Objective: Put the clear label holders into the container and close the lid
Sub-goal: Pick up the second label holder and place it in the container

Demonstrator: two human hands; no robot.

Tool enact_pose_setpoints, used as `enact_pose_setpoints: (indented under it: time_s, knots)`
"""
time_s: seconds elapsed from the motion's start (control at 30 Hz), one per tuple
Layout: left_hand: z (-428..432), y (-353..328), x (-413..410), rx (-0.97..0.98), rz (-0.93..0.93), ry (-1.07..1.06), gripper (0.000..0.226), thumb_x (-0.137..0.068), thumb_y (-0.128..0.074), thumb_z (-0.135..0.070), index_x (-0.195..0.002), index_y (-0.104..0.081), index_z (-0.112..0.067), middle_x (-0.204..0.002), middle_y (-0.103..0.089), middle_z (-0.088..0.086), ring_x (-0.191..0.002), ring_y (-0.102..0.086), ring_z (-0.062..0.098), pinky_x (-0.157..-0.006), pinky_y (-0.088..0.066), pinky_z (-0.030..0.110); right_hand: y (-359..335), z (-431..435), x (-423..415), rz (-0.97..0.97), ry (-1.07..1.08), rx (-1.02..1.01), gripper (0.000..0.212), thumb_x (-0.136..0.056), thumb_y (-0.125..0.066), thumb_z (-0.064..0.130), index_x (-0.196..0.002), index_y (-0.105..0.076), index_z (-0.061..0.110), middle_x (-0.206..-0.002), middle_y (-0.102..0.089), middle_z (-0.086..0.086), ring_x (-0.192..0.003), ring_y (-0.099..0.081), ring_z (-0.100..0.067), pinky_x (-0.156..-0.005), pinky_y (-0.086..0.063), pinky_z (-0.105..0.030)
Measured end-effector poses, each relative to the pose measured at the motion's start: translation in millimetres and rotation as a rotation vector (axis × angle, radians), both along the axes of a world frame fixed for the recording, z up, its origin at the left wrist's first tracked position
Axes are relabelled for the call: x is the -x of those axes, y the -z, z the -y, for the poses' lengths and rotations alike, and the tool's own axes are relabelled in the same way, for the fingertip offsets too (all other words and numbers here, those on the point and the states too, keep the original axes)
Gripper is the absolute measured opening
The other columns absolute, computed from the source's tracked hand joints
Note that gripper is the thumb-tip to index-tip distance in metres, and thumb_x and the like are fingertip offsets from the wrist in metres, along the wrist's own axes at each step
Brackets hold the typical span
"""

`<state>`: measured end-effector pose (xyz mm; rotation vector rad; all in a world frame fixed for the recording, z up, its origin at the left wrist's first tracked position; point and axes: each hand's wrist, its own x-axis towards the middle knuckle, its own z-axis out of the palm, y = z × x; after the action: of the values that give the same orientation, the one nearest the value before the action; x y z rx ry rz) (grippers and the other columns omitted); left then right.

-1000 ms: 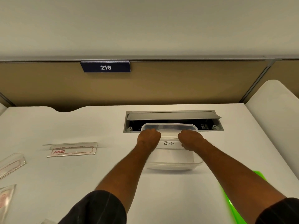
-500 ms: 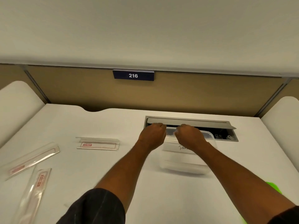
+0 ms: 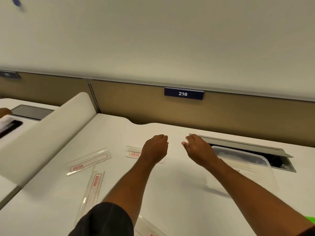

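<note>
A clear plastic container (image 3: 247, 160) sits on the white desk (image 3: 179, 184) at the right, apart from both hands; I cannot tell whether its lid is on. My right hand (image 3: 197, 149) hovers left of it with fingers loosely apart, holding nothing. My left hand (image 3: 156, 147) has its fingers curled, empty, over the right end of a clear label holder (image 3: 133, 153) with a red tag. Two more label holders (image 3: 88, 160) (image 3: 92, 188) lie to the left. Another label holder (image 3: 148, 227) shows at the bottom edge, partly hidden by my sleeve.
A grey cable-tray flap (image 3: 238, 143) stands open behind the container. A blue 216 sign (image 3: 183, 94) hangs on the tan partition. A white rounded divider (image 3: 51, 126) borders the desk's left side; another person's hand (image 3: 4, 110) shows beyond it. Something green (image 3: 310, 220) sits bottom right.
Both hands have let go of the container and moved left toward the label holders. The view has swung left, so the container now lies to the right.
</note>
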<state>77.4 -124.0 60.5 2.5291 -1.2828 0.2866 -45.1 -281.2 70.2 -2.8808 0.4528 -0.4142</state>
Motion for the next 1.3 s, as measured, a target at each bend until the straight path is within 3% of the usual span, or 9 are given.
enact_pose_setpoints:
  time_s: [0.57,0.9,1.17,1.3]
  knots:
    - [-62.7,35.7,-68.0,-0.21,-0.027,-0.099,0.01,-0.092,-0.046,-0.014,-0.092,-0.056,-0.012,-0.094,-0.064,0.006,-0.085,-0.06,0.025,-0.061,-0.038,0.033,51.4,-63.2,-85.9,-0.157,-0.086,-0.031,0.03,-0.1,-0.035,0.028,-0.115,-0.054,0.011,-0.113,-0.06,-0.007,-0.097,-0.059,-0.026,-0.078,-0.049,-0.037]
    - [-41.9,70.1,-78.6,-0.271,-0.045,-0.011,0.015,-0.093,-0.045,-0.008,-0.105,-0.055,-0.009,-0.107,-0.059,0.007,-0.102,-0.057,0.025,-0.075,-0.046,0.034,81.0,-56.8,-98.4,-0.264,-0.096,0.018,0.024,-0.099,-0.04,0.025,-0.109,-0.054,0.009,-0.109,-0.059,-0.01,-0.093,-0.06,-0.029,-0.073,-0.048,-0.04]
    - [-29.4,81.2,-78.4,-0.415,-0.009,-0.003,0.02,-0.087,-0.043,0.0,-0.096,-0.058,-0.011,-0.098,-0.064,0.007,-0.093,-0.062,0.028,-0.063,-0.038,0.033,97.7,-47.2,-106.2,-0.259,-0.12,0.03,0.022,-0.098,-0.04,0.026,-0.103,-0.055,0.01,-0.104,-0.06,-0.008,-0.09,-0.06,-0.028,-0.069,-0.046,-0.037]
    - [-25.3,82.5,-79.7,-0.419,0.028,-0.001,0.023,-0.087,-0.041,0.003,-0.096,-0.058,-0.011,-0.097,-0.063,0.008,-0.091,-0.061,0.028,-0.061,-0.035,0.033,102.6,-46.7,-107.0,-0.274,-0.121,0.045,0.018,-0.095,-0.04,0.019,-0.093,-0.056,0.012,-0.097,-0.061,-0.008,-0.086,-0.061,-0.028,-0.061,-0.036,-0.034]
